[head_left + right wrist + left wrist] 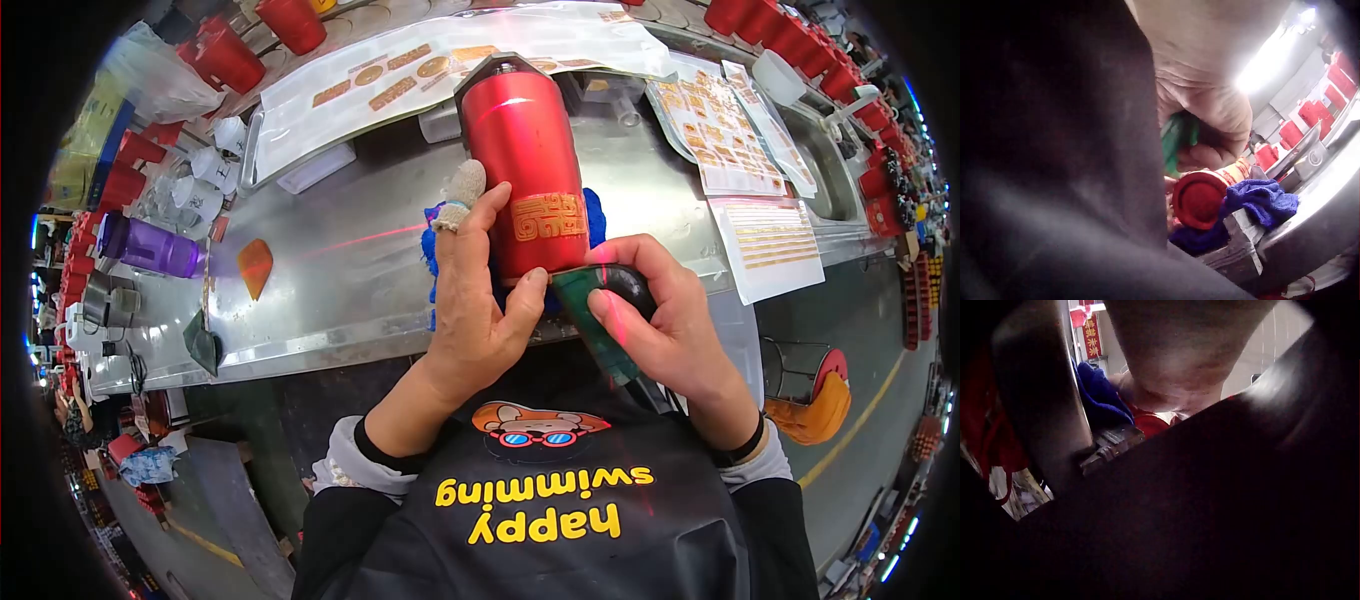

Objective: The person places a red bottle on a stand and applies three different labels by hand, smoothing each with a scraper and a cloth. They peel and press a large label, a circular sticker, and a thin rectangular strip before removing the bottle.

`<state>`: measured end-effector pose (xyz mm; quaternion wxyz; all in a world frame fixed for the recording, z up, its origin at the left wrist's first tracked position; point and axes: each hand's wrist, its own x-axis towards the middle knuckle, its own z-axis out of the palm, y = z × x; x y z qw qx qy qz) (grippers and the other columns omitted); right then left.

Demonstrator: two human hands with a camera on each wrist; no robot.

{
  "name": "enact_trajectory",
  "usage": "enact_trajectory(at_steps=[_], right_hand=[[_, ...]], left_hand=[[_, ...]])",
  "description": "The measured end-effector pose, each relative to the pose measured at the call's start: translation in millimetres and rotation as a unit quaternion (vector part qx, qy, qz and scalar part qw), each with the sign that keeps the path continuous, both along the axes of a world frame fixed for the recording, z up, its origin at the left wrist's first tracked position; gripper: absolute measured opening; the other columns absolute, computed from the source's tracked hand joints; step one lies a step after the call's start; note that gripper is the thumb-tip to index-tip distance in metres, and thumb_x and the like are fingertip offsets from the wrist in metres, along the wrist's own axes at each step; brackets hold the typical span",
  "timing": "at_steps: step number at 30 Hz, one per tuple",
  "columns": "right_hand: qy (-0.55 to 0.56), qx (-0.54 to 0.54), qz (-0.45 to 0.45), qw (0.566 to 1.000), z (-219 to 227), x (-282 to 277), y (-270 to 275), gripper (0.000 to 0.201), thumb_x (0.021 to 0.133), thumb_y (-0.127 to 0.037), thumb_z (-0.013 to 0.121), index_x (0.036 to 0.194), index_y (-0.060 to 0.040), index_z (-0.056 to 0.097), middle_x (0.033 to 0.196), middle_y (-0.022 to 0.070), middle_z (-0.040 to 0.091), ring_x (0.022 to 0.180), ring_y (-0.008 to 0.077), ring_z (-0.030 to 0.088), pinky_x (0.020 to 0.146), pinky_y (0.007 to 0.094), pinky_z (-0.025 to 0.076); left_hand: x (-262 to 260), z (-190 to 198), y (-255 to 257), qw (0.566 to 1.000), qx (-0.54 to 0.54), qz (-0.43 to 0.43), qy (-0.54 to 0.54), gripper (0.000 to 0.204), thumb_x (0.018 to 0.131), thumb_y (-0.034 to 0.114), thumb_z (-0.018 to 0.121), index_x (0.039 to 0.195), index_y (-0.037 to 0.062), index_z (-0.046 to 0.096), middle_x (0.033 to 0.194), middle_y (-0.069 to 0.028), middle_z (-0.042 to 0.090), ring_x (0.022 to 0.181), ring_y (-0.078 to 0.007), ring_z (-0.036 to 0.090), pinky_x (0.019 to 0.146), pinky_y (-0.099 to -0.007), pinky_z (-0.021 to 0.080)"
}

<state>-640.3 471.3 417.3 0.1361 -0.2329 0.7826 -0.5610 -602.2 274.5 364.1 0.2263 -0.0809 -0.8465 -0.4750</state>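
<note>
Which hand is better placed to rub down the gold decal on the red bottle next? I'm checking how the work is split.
Probably the right hand: it grips the green tool, whose tip sits beside the gold decal. The left hand is busy steadying the red bottle on the blue cloth.

- A black apron bore yellow "happy swimming" lettering and a cartoon face with goggles.
- Grey sleeves had black cuffs.
- A knitted finger cot covered one left finger.
</note>
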Motion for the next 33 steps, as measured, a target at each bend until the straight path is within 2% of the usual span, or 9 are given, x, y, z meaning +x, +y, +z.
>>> enact_trajectory(at_steps=[8,17,20,25,28,31,32,33], right_hand=[[0.025,-0.01,0.007,1.0,-3.8,-1.2,1.4,0.026,0.087,-0.006,0.063,0.111,0.0007,0.057,0.085,0.0137,0.068,0.076,0.0204,0.068,0.068,0.0315,0.052],[0.005,-0.009,0.003,1.0,-3.0,-1.8,2.9,0.025,0.087,-0.006,0.064,0.111,0.0009,0.057,0.085,0.014,0.068,0.074,0.0207,0.068,0.067,0.0315,0.052],[0.039,-0.013,0.007,0.999,-8.7,-3.7,4.5,0.025,0.088,-0.006,0.064,0.111,0.001,0.057,0.084,0.0129,0.068,0.073,0.0192,0.068,0.066,0.0311,0.052],[-0.03,-0.016,0.0,0.999,-2.2,-2.5,5.4,0.024,0.089,-0.007,0.064,0.111,0.0009,0.057,0.083,0.0111,0.068,0.075,0.0153,0.067,0.066,0.0293,0.052],[-0.046,-0.023,0.0,0.999,-3.9,-2.6,5.7,0.024,0.089,-0.007,0.064,0.111,0.001,0.057,0.083,0.0107,0.067,0.075,0.0142,0.066,0.066,0.0287,0.052],[-0.037,-0.016,0.002,0.999,-4.5,-4.1,7.8,0.023,0.089,-0.007,0.063,0.11,0.001,0.058,0.083,0.0105,0.067,0.074,0.0138,0.065,0.066,0.0285,0.051],[-0.03,-0.01,0.003,0.999,-4.5,-4.7,8.6,0.023,0.089,-0.007,0.063,0.11,0.001,0.058,0.084,0.0104,0.067,0.074,0.0137,0.065,0.066,0.0285,0.051],[-0.024,-0.013,0.002,1.0,-4.1,-5.0,8.7,0.023,0.089,-0.007,0.063,0.11,0.001,0.058,0.084,0.0103,0.067,0.074,0.0136,0.065,0.066,0.0283,0.051]], left_hand=[[-0.5,-0.1,2.1,1.0,-0.003,0.004,0.003,0.066,0.084,0.005,0.059,0.145,-0.0031,0.034,0.144,-0.0194,0.04,0.136,-0.028,0.037,0.115,-0.0382,0.025],[-0.7,-2.6,2.9,1.0,0.007,0.0,-0.002,0.067,0.085,0.005,0.058,0.146,-0.0032,0.032,0.145,-0.019,0.039,0.137,-0.0272,0.036,0.115,-0.0379,0.025],[-0.5,-3.3,1.8,1.0,0.017,-0.008,-0.004,0.066,0.085,0.004,0.056,0.146,-0.0032,0.032,0.146,-0.0186,0.038,0.137,-0.0267,0.035,0.115,-0.0376,0.025],[-0.6,-6.2,1.0,0.999,0.033,-0.022,-0.008,0.067,0.086,0.004,0.054,0.147,-0.0032,0.029,0.148,-0.0177,0.035,0.137,-0.0259,0.034,0.116,-0.0371,0.024],[-0.2,-5.6,1.6,0.999,0.035,-0.02,-0.009,0.064,0.087,0.004,0.053,0.146,-0.0041,0.029,0.147,-0.0173,0.035,0.137,-0.0253,0.034,0.115,-0.0376,0.024],[2.5,-18.3,-1.1,0.988,0.146,-0.025,0.038,0.058,0.09,0.004,0.051,0.143,-0.005,0.032,0.144,-0.0176,0.038,0.136,-0.0253,0.036,0.114,-0.0383,0.026],[9.6,-20.0,0.1,0.985,0.162,-0.016,0.053,0.049,0.09,0.001,0.049,0.137,-0.0059,0.036,0.138,-0.0177,0.043,0.132,-0.0254,0.04,0.113,-0.0392,0.028],[14.4,-27.3,-7.2,0.991,0.078,-0.003,0.11,0.038,0.09,-0.001,0.052,0.128,-0.0016,0.045,0.132,-0.019,0.048,0.123,-0.0284,0.046,0.108,-0.0421,0.033]])
